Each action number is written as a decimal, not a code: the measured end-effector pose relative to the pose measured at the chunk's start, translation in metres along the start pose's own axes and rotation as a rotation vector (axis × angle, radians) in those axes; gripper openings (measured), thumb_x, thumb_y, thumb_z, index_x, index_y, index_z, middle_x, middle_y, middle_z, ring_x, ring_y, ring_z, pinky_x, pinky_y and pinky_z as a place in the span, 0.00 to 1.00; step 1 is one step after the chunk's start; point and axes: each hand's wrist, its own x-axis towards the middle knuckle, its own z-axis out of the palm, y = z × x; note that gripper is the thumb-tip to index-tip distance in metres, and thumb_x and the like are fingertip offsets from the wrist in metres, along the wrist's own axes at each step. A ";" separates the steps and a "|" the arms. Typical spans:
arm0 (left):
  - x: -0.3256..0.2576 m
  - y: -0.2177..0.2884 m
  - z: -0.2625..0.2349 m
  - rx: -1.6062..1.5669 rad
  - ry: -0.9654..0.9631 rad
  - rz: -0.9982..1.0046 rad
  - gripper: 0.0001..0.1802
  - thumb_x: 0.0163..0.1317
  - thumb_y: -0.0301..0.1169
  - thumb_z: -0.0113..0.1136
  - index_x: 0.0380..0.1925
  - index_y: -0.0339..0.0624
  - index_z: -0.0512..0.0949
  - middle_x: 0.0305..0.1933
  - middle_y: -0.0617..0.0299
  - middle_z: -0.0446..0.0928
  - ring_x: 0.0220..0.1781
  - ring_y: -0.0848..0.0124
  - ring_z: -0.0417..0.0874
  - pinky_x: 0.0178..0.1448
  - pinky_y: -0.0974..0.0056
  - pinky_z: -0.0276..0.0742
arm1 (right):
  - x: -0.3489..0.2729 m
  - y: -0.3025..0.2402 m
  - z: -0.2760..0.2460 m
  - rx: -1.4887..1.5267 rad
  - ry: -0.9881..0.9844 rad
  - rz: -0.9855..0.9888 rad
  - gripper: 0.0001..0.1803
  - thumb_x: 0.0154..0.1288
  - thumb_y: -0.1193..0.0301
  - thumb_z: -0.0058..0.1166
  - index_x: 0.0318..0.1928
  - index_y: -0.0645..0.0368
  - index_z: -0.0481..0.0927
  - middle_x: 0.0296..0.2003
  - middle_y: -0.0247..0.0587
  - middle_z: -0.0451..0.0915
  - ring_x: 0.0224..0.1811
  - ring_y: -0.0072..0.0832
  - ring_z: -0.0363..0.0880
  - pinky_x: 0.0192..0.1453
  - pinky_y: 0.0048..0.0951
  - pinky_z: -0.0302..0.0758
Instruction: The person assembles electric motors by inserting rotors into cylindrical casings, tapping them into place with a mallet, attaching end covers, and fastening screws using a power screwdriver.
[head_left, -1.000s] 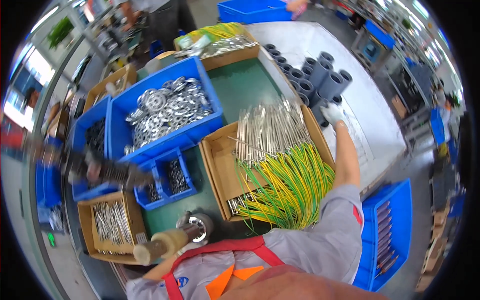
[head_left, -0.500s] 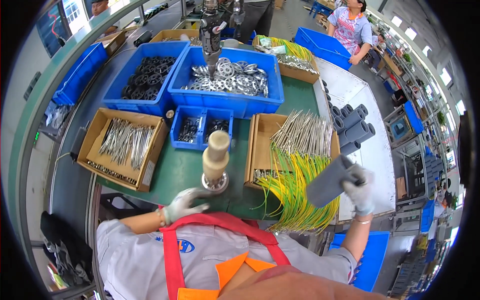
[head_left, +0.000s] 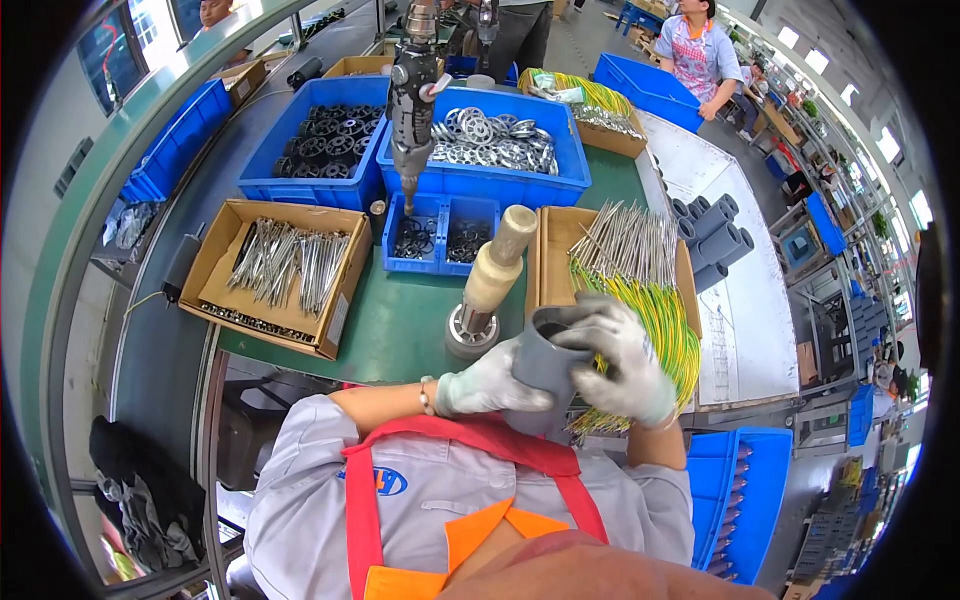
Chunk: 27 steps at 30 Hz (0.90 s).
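Note:
A grey plastic tube point(head_left: 545, 362) is held tilted in front of my chest, its open end up. My gloved left hand point(head_left: 488, 384) wraps round its left side, thumb across the front. On the other side, my gloved right hand point(head_left: 625, 358) curls its fingers over the upper rim. Just left of the tube stands a cream post point(head_left: 492, 278) on a round metal base point(head_left: 471, 334). Beyond it hangs a power screwdriver point(head_left: 412, 115), its tip over a small two-part blue bin point(head_left: 438, 264) of little metal clips. The tube's inside is mostly hidden.
Left is a cardboard box point(head_left: 338, 318) of metal rods; right, another carton point(head_left: 545, 245) with rods on yellow-green wires point(head_left: 660, 335). Blue bins of black discs point(head_left: 315, 190) and silver discs point(head_left: 480, 185) stand behind. More grey tubes point(head_left: 716, 240) lie in a white tray. A co-worker point(head_left: 698, 55) stands far right.
My right hand has brought the grey tube leftward from beside the wires to my chest. My left hand has moved right from near the post's base and taken hold of it too.

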 end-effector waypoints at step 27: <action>-0.009 0.161 -0.036 0.777 0.205 0.821 0.61 0.39 0.40 0.85 0.69 0.34 0.55 0.69 0.51 0.64 0.69 0.62 0.70 0.74 0.57 0.65 | 0.053 0.054 0.113 0.424 0.073 0.290 0.36 0.51 0.68 0.71 0.61 0.63 0.73 0.51 0.52 0.82 0.53 0.41 0.82 0.58 0.35 0.76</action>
